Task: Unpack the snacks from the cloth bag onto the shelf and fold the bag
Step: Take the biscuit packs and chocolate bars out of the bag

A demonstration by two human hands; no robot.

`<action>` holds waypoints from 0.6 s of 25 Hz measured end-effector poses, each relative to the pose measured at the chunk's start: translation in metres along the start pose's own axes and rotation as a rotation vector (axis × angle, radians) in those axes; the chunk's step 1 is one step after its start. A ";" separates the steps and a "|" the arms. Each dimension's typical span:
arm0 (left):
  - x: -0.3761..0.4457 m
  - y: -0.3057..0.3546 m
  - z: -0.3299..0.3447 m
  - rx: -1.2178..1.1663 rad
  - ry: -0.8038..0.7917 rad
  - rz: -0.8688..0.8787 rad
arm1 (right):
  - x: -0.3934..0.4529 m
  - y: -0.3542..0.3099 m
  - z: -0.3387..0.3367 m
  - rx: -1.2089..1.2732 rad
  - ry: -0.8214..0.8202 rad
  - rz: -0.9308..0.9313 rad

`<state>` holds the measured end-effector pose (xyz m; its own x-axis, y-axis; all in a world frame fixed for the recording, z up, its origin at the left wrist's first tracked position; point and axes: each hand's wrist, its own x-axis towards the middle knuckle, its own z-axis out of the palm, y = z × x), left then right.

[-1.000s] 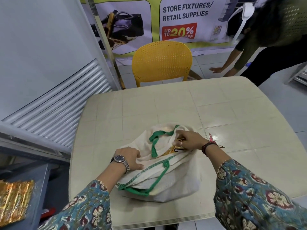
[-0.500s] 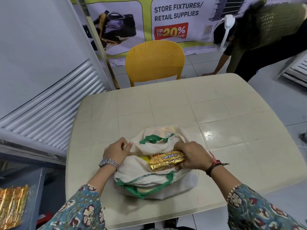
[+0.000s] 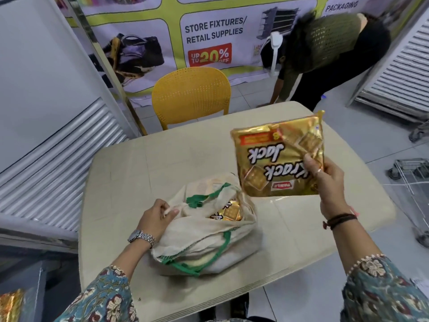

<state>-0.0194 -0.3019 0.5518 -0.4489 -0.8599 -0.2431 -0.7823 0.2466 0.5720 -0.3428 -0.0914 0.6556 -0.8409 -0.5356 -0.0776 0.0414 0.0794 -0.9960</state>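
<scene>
Cloth bag (image 3: 204,231) sits slumped on the worktop (image 3: 162,163) near its front edge, mouth open upward; I can see at least one more gold packet (image 3: 226,212) inside. One gold Krack Jack packet (image 3: 276,159) is clear of the bag, held in the air above the worktop's right side, label upside down to the camera. Right hand (image 3: 329,182): fingers clamped on the packet's lower right corner, thumb across the front, forearm raised, wrist turned so the packet's face tilts toward me. Left hand (image 3: 157,219): fingers pinched together on the bag's rim at its left side, holding the mouth open, wrist low near the worktop. Step in hand, as I judge it: unpacking, early, bag not yet emptied. A gold packet (image 3: 10,305) shows at lower left on what may be the shelf; I cannot confirm. Next move likely calls for carrying the held packet leftward across the body, while the left hand keeps the bag steady.
</scene>
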 end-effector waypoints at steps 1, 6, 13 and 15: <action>-0.001 -0.001 0.001 0.020 -0.017 0.009 | 0.003 0.010 -0.005 0.096 0.083 0.077; -0.007 -0.007 0.004 0.135 -0.030 0.034 | 0.014 0.090 -0.031 0.256 0.517 0.442; -0.015 0.004 0.005 -0.125 0.374 0.138 | -0.002 0.162 -0.039 0.156 0.655 0.721; -0.014 -0.001 0.005 -0.137 0.405 0.165 | -0.006 0.172 -0.040 0.094 0.647 0.756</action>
<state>-0.0148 -0.2881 0.5513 -0.3361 -0.9263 0.1701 -0.6379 0.3568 0.6825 -0.3526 -0.0405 0.4863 -0.7067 0.1912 -0.6812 0.7061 0.1289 -0.6963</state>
